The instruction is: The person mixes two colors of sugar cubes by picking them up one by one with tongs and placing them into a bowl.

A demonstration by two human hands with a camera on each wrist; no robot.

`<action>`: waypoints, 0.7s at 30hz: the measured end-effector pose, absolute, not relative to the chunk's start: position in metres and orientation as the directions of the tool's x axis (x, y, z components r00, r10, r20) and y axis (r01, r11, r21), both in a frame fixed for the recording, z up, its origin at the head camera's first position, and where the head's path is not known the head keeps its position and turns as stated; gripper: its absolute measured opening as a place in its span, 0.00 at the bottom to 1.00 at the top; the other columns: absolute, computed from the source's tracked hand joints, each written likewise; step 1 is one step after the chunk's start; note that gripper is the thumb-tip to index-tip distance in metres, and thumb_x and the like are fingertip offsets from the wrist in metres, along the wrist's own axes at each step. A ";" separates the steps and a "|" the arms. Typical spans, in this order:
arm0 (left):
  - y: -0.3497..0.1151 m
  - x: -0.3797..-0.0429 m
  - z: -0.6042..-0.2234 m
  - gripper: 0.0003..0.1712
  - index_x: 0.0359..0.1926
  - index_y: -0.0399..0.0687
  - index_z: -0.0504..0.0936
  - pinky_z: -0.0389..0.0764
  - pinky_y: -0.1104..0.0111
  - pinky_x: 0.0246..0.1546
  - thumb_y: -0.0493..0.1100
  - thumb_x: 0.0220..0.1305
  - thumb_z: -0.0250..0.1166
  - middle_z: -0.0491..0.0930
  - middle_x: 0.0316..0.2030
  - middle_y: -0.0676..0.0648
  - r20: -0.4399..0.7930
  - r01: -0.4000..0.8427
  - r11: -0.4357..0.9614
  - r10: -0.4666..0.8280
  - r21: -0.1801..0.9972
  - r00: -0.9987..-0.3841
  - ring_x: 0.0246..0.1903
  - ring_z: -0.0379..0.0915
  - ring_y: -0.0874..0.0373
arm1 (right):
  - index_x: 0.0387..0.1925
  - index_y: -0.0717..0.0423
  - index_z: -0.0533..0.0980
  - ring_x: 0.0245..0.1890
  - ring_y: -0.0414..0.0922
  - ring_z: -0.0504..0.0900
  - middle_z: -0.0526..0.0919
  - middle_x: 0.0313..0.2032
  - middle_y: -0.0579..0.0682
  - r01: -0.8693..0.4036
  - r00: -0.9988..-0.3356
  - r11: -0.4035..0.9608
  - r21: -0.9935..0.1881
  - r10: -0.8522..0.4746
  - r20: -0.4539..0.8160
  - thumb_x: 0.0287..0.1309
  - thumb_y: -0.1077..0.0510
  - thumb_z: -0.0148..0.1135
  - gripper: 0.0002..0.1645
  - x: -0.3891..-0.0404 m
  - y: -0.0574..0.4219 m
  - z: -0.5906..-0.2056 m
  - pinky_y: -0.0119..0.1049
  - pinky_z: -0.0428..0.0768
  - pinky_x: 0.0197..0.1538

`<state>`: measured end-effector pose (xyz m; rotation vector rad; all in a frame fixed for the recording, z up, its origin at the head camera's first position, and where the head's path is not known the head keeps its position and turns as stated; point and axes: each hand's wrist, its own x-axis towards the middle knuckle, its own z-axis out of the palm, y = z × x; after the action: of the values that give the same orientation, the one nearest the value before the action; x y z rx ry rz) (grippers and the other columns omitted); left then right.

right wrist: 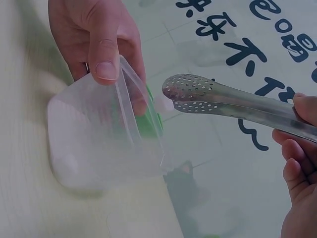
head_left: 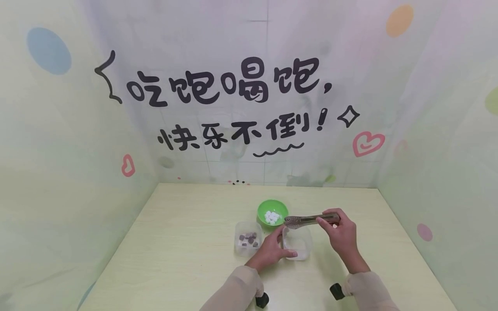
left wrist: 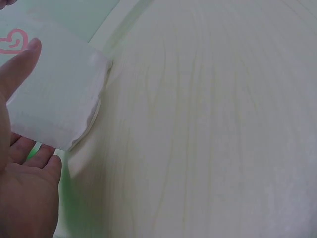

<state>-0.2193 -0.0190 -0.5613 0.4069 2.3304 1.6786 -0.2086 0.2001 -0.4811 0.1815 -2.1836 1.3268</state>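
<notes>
Right hand (head_left: 342,233) grips shiny metal tongs (right wrist: 237,103) (perforated, round-ended) — left hand (head_left: 271,249) pinches a cloudy plastic tub (right wrist: 84,141).

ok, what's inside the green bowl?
A cluster of small white pieces lies inside the green bowl. They cover the part of its floor beneath them, so anything under the pieces can't be seen.

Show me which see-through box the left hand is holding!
The clear box farther right: the left hand grips it. The other box, holding dark chunks, isn't gripped.
</notes>
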 end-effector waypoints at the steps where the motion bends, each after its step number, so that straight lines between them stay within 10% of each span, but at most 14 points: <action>1: -0.019 -0.219 -0.561 0.53 0.75 0.54 0.61 0.64 0.48 0.74 0.48 0.51 0.78 0.65 0.73 0.42 -0.030 0.087 0.302 0.362 0.949 -0.932 0.72 0.61 0.40 | 0.37 0.64 0.79 0.25 0.23 0.75 0.87 0.25 0.57 -0.392 -0.827 0.493 -0.777 0.181 0.532 0.48 0.70 0.74 0.14 -0.209 0.199 -0.481 0.18 0.74 0.29; 21: -0.018 -0.219 -0.561 0.58 0.77 0.50 0.56 0.66 0.50 0.74 0.50 0.50 0.78 0.63 0.74 0.42 -0.051 0.074 0.335 0.351 0.939 -0.935 0.72 0.61 0.40 | 0.39 0.65 0.79 0.26 0.27 0.75 0.84 0.25 0.37 -0.374 -0.809 0.404 -0.835 0.297 0.507 0.52 0.66 0.73 0.13 -0.225 0.184 -0.484 0.19 0.74 0.29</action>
<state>-0.2189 -0.0181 -0.5608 0.3836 2.3559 1.6382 -0.2249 0.1840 -0.4845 0.0655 -2.0610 1.4417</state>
